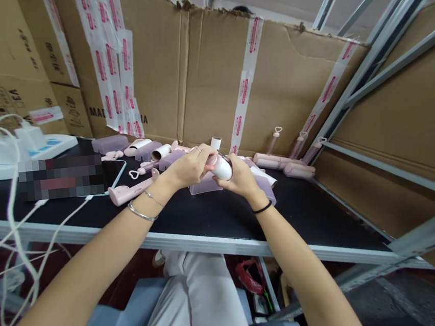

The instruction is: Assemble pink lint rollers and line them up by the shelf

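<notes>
A white lint roller roll (pixel 224 169) with a pinkish end is held above the table. My right hand (pixel 243 180) wraps round its right side, thumb and fingers closed. From the left, the fingers of my left hand (pixel 187 168) are closed on its pinkish end; exactly what they pinch there is partly hidden. Just below the hands lie a translucent purple cover (pixel 206 185) and, farther right, another purple cover (pixel 267 188). A pink lint roller handle (pixel 133 190) rests left of my left hand.
Pink rollers with heart-shaped loops (pixel 298 169) lie at the right back. Several purple covers (pixel 110 143) and white rolls (pixel 161 152) crowd the left back. A tablet or phone (pixel 115 172), a power strip (pixel 59 142) and white cables (pixel 11 203) occupy the left. Cardboard (pixel 209 76) stands behind.
</notes>
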{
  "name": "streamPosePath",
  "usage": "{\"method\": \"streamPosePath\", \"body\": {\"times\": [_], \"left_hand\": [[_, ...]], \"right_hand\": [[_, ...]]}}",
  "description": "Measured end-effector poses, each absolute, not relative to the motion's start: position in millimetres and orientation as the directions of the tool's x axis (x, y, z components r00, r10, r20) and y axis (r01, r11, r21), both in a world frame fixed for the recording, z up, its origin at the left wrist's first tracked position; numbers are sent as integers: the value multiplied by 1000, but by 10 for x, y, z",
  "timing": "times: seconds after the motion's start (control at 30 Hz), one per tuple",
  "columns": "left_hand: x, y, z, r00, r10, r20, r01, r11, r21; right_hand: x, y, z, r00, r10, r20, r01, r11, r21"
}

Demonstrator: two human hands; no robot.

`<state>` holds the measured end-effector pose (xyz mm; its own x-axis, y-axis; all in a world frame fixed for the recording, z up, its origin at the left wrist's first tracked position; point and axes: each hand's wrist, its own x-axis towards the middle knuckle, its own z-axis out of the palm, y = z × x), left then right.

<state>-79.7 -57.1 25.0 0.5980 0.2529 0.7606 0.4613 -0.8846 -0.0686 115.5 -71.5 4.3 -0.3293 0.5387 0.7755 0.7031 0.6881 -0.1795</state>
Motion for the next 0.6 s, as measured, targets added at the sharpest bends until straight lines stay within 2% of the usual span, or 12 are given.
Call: {"method": "streamPosePath", "body": {"times": [0.27,0.47,0.6], "left_hand": [[-762,-544,256,534,254,806,591,-794,-142],[-730,-464,161,440,266,858,577,-816,-43],[-682,-441,130,379,275,884,610,-792,-15]], "right_hand": [[1057,-677,20,-226,545,807,636,710,-301],[1005,-638,-48,-170,530,831,606,721,-336],[953,-679,-49,-65,524,850,595,704,-389]]}}
